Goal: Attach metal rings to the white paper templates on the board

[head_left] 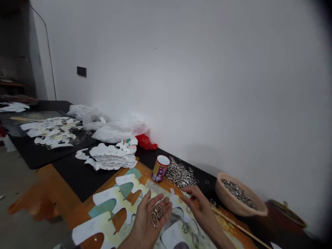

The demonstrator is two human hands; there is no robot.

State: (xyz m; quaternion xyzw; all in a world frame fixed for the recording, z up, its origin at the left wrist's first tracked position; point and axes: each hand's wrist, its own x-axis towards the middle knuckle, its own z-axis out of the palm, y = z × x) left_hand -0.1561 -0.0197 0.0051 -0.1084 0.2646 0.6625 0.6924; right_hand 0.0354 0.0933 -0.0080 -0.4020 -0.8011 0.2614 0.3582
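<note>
My left hand point(153, 216) is turned palm up, fingers loosely curled, with several oval metal rings point(155, 215) lying in it. To its right, my right hand point(198, 205) reaches over the work surface, palm down. Its thumb and forefinger are bent and look slightly apart; a small ring shape point(181, 200) shows by the thumb tip, and I cannot tell whether they touch. Beneath both hands lie white cut-out pieces point(100, 224) with curved notches and yellowish smears. Further rings point(185, 227) rest among the pieces near my right wrist.
A purple and gold can point(160, 169) stands beside a heap of metal rings point(181, 174). At the right are a pink bowl point(219, 183) of rings and a wooden stick point(241, 228). Stacked white cut-outs point(111, 156), plastic bags point(114, 131) and a red bag point(145, 141) lie toward the wall.
</note>
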